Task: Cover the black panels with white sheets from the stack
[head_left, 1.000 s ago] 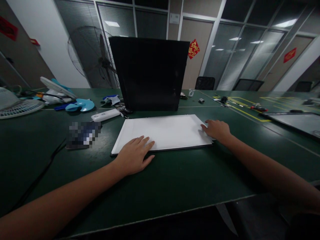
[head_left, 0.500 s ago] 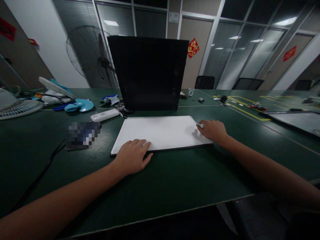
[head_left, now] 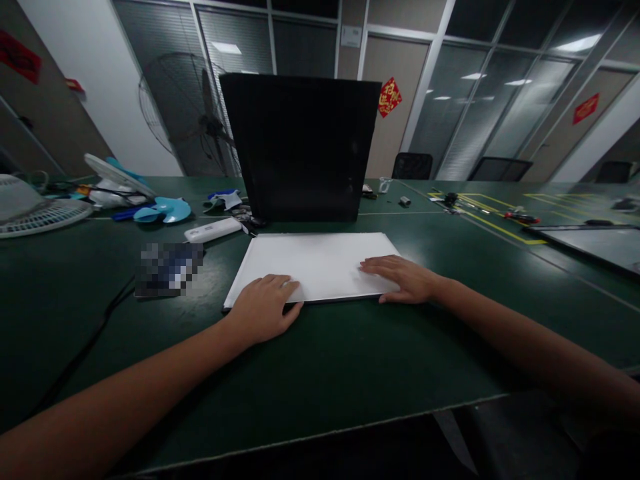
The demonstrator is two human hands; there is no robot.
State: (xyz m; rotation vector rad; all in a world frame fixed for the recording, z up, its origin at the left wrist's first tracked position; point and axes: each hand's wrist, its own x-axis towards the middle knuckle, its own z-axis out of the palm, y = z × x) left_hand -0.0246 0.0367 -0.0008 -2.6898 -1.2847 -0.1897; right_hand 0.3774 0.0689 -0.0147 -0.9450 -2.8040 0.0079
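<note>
A flat white rectangular panel (head_left: 320, 263) with a thin dark edge lies on the green table in front of me. My left hand (head_left: 265, 307) rests over its near left corner, fingers stretched onto the white surface and thumb out past the front edge. Across the near right part of the panel lies my right hand (head_left: 403, 277), its fingers extended to the left and its thumb by the front edge. Neither hand grasps anything. The panel's near right corner is hidden under the right hand and wrist.
Behind the panel stands a large black panel (head_left: 303, 147), upright. On the left are a white bar-shaped device (head_left: 213, 231), a pixelated item (head_left: 170, 270), blue fan blades (head_left: 165, 211) and a fan grille (head_left: 47, 217). Another flat framed panel (head_left: 595, 243) lies at right.
My right hand has moved left and nearer from the panel's right edge, flattening over the white surface. My left hand stays almost where it was. The view has shifted slightly.
</note>
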